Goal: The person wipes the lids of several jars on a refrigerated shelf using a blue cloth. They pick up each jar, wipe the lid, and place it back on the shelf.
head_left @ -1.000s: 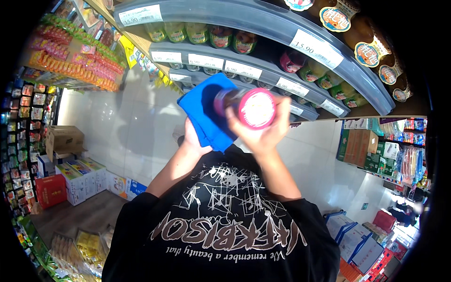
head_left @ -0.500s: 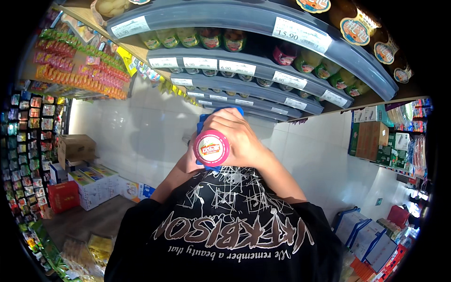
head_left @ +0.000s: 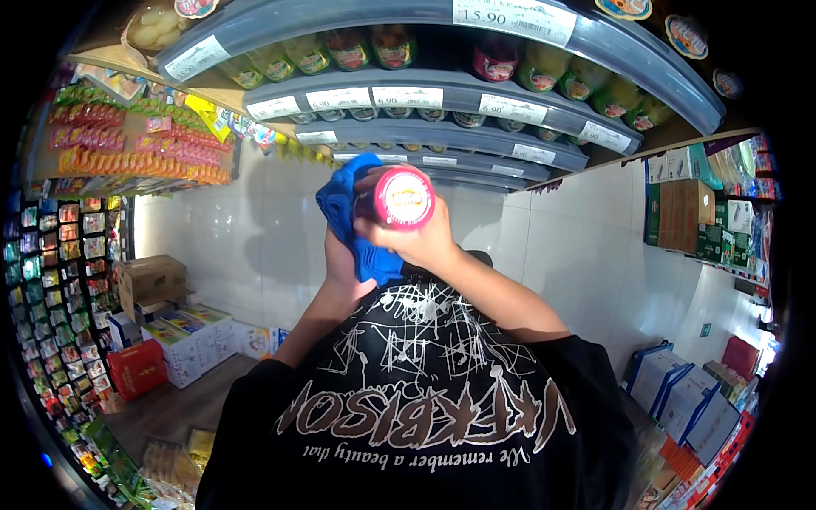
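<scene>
A jar with a pinkish-red lid (head_left: 405, 197) is held in front of my chest, its lid facing up toward me. My right hand (head_left: 427, 240) is wrapped round the jar just below the lid. My left hand (head_left: 341, 265) grips a bunched blue cloth (head_left: 342, 197), which lies against the jar's left side and hangs down past the wrist. The left fingers are mostly hidden behind the cloth and the jar, and most of the jar's body is out of sight under the lid.
Ahead stands a tiered shelf (head_left: 340, 89) with price tags and rows of jars, among them a similar pink-lidded jar (head_left: 495, 59). Packaged snacks (head_left: 127, 140) hang at the left. Cardboard boxes (head_left: 153, 280) and a red box (head_left: 138, 370) sit at the lower left. Pale tiles (head_left: 544, 246) cover the floor.
Both hands have moved up toward the shelf, and the jar has shifted slightly right. Much more of the blue cloth now shows, to the left of the jar.
</scene>
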A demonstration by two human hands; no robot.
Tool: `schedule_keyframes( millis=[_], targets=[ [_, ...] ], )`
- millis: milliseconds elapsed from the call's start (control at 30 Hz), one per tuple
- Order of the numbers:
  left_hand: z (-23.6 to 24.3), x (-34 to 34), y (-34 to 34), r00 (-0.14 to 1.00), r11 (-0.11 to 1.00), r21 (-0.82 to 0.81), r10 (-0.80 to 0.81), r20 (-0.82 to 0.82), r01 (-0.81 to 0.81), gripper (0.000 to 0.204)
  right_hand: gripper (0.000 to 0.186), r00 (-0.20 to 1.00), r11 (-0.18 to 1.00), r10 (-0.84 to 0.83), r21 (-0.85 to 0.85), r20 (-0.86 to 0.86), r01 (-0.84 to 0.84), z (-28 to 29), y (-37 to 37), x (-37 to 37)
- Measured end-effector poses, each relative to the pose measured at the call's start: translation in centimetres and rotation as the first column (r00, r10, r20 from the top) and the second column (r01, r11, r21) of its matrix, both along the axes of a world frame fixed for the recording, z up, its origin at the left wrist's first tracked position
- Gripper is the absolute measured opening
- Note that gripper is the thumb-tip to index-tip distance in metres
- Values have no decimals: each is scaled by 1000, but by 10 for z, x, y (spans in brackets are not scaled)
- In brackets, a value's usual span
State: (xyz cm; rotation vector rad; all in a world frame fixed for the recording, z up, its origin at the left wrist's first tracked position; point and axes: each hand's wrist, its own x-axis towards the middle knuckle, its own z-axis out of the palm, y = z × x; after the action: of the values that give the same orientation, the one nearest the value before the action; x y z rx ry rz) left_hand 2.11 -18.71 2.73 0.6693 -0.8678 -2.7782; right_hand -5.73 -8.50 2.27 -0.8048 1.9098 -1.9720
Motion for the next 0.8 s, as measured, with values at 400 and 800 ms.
schedule_keyframes(
  millis=[400, 800],
  targets=[
    [-39, 64, -23, 993, 951, -305, -87, -84, 58, 61, 64, 835, 987, 142, 144, -532, -76, 12, 3, 15],
    [-44, 90, -58, 982, 987, 126, 117, -146, -98, 62, 65, 931, 950, 302, -11, -204, -311, 57, 18, 31]
  ],
)
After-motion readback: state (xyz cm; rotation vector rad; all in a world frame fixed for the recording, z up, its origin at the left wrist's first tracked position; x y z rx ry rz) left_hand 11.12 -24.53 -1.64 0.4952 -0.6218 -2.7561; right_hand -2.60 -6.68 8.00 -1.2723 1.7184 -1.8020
